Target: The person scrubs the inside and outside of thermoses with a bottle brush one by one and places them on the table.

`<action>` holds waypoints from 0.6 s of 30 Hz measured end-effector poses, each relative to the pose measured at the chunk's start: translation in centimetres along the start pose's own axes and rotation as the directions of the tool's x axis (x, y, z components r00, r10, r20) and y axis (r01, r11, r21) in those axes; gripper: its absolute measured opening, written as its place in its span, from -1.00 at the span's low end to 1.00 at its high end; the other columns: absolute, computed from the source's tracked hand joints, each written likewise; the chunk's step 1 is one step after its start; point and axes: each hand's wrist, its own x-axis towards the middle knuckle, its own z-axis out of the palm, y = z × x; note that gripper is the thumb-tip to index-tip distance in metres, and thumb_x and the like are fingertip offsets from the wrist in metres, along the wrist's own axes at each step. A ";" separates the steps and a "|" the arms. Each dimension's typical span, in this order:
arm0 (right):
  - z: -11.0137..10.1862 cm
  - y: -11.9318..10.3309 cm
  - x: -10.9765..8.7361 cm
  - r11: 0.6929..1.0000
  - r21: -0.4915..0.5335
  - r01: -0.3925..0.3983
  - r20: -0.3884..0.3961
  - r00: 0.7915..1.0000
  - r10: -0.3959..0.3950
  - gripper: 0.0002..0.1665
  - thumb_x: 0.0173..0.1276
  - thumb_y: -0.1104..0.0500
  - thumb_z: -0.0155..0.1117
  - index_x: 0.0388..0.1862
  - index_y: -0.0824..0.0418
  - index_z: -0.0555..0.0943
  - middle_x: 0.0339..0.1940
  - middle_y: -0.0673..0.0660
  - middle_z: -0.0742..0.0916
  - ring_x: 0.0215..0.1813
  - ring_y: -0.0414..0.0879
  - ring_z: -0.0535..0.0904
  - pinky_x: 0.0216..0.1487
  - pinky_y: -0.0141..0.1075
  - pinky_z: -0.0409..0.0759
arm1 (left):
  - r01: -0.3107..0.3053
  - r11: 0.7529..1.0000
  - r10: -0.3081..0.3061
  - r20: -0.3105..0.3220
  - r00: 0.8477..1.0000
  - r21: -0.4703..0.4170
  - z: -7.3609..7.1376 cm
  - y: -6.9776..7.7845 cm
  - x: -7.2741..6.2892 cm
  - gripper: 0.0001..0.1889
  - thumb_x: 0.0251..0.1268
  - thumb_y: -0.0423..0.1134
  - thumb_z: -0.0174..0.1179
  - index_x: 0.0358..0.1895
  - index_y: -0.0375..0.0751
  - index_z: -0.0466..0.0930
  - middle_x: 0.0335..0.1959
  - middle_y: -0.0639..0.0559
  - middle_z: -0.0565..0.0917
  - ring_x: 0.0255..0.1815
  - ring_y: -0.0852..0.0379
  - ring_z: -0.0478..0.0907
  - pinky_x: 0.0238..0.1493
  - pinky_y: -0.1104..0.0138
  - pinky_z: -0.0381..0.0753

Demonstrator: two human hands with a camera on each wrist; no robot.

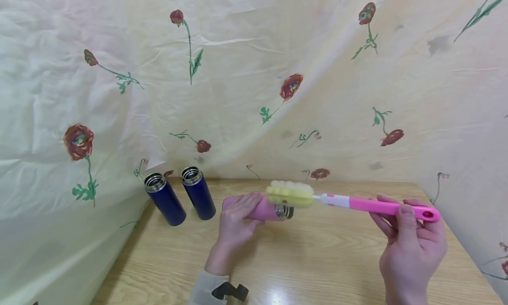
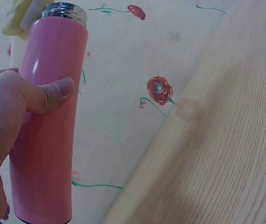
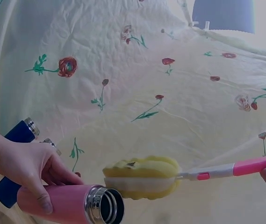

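My left hand (image 1: 237, 223) grips a pink thermos bottle (image 2: 53, 135) around its body, tilted on its side with its uncapped metal mouth (image 3: 105, 205) toward the right. Between the thumb and fingers of my right hand (image 1: 410, 245) is the pink handle of a bottle brush (image 1: 373, 205). The brush's yellow and white sponge head (image 3: 144, 177) points left. In the head view it overlaps the bottle's mouth end; the right wrist view shows it just outside the opening. The far fingers of the left hand are hidden behind the bottle in the left wrist view.
Two dark blue thermos bottles (image 1: 164, 201) (image 1: 200, 194) stand upright and uncapped at the left back of the wooden table (image 1: 317, 261). A pale cloth with printed flowers (image 1: 238, 97) hangs behind the table and along its sides.
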 end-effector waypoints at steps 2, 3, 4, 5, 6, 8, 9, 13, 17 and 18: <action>0.0 0.0 0.0 1.000 -0.006 0.010 -0.003 1.000 -0.010 -0.87 0.54 0.64 0.01 0.00 0.75 0.39 -0.21 0.62 0.74 -0.18 0.32 0.83 -0.18 0.03 0.73 | -0.001 1.000 0.001 0.001 1.000 -0.005 -0.1 0.1 0.0 -0.28 -0.17 -0.35 0.74 0.23 -0.24 0.76 0.20 -0.09 0.77 0.25 -0.05 0.72 0.40 0.07 0.60; 0.0 0.0 0.0 1.000 -0.011 0.013 -0.005 1.000 -0.013 -0.86 0.54 0.64 0.02 0.00 0.76 0.38 -0.22 0.61 0.73 -0.18 0.32 0.83 -0.19 0.03 0.73 | 0.003 1.000 -0.003 0.003 1.000 -0.006 -0.1 0.1 0.0 -0.28 -0.17 -0.36 0.73 0.24 -0.24 0.76 0.20 -0.08 0.77 0.25 -0.05 0.72 0.41 0.08 0.59; 0.1 0.0 0.0 1.000 -0.013 0.015 -0.010 1.000 -0.015 -0.86 0.54 0.64 0.02 0.00 0.76 0.38 -0.22 0.61 0.73 -0.17 0.32 0.83 -0.19 0.03 0.73 | 0.004 1.000 -0.004 0.003 1.000 -0.007 -0.1 0.2 0.0 -0.28 -0.17 -0.36 0.73 0.24 -0.24 0.76 0.20 -0.09 0.77 0.25 -0.05 0.72 0.41 0.08 0.59; 0.1 0.0 0.0 1.000 -0.012 0.016 -0.016 1.000 -0.016 -0.86 0.54 0.65 0.01 0.00 0.76 0.39 -0.22 0.60 0.73 -0.17 0.32 0.83 -0.18 0.03 0.73 | 0.005 1.000 -0.005 0.003 1.000 -0.010 -0.1 0.2 0.0 -0.28 -0.17 -0.36 0.74 0.24 -0.25 0.76 0.20 -0.09 0.77 0.25 -0.06 0.72 0.40 0.08 0.59; 0.1 0.0 -0.1 1.000 -0.013 0.015 -0.023 1.000 -0.016 -0.86 0.53 0.65 0.02 0.00 0.76 0.39 -0.22 0.61 0.73 -0.17 0.32 0.83 -0.18 0.03 0.73 | 0.005 1.000 -0.005 0.003 1.000 -0.011 -0.1 0.2 0.0 -0.28 -0.18 -0.35 0.74 0.24 -0.25 0.76 0.20 -0.10 0.77 0.25 -0.06 0.72 0.40 0.07 0.59; 0.2 -0.1 -0.1 1.000 -0.018 0.017 -0.035 0.999 -0.018 -0.85 0.52 0.65 0.04 0.01 0.75 0.40 -0.21 0.61 0.73 -0.16 0.33 0.83 -0.17 0.03 0.73 | 0.002 1.000 -0.002 -0.003 1.000 -0.015 -0.1 0.2 0.0 -0.28 -0.18 -0.35 0.74 0.23 -0.25 0.76 0.20 -0.10 0.77 0.25 -0.06 0.72 0.39 0.07 0.60; 0.2 -0.1 -0.1 0.999 -0.026 0.021 -0.039 0.999 -0.022 -0.84 0.51 0.65 0.06 0.01 0.75 0.40 -0.20 0.60 0.74 -0.15 0.32 0.83 -0.16 0.03 0.73 | 0.002 1.000 -0.003 -0.006 1.000 -0.019 -0.1 0.1 0.0 -0.27 -0.19 -0.36 0.74 0.23 -0.25 0.76 0.20 -0.11 0.77 0.25 -0.06 0.72 0.39 0.08 0.60; 0.1 -0.1 -0.1 0.995 -0.087 0.040 -0.032 0.999 -0.043 -0.79 0.49 0.63 0.13 0.02 0.76 0.40 -0.18 0.58 0.74 -0.13 0.30 0.83 -0.15 0.02 0.72 | -0.001 0.999 -0.001 -0.037 0.999 -0.043 -0.2 0.1 0.0 -0.26 -0.23 -0.37 0.75 0.23 -0.27 0.76 0.20 -0.13 0.76 0.24 -0.07 0.73 0.38 0.08 0.61; 0.0 0.0 -0.2 0.989 -0.135 0.053 -0.007 0.998 -0.055 -0.76 0.48 0.63 0.15 0.03 0.79 0.39 -0.18 0.56 0.74 -0.12 0.27 0.83 -0.14 0.00 0.72 | -0.008 0.999 0.004 -0.076 0.997 -0.049 -0.2 0.0 0.1 -0.24 -0.28 -0.37 0.77 0.21 -0.27 0.77 0.20 -0.15 0.76 0.21 -0.10 0.74 0.35 0.01 0.64; 0.0 0.0 -0.2 0.988 -0.145 0.056 -0.005 0.998 -0.057 -0.76 0.48 0.63 0.15 0.03 0.79 0.39 -0.18 0.55 0.74 -0.11 0.27 0.83 -0.14 0.00 0.72 | -0.009 0.999 0.005 -0.082 0.997 -0.048 -0.1 -0.1 0.1 -0.24 -0.29 -0.36 0.77 0.21 -0.27 0.77 0.19 -0.16 0.76 0.21 -0.11 0.74 0.34 0.00 0.64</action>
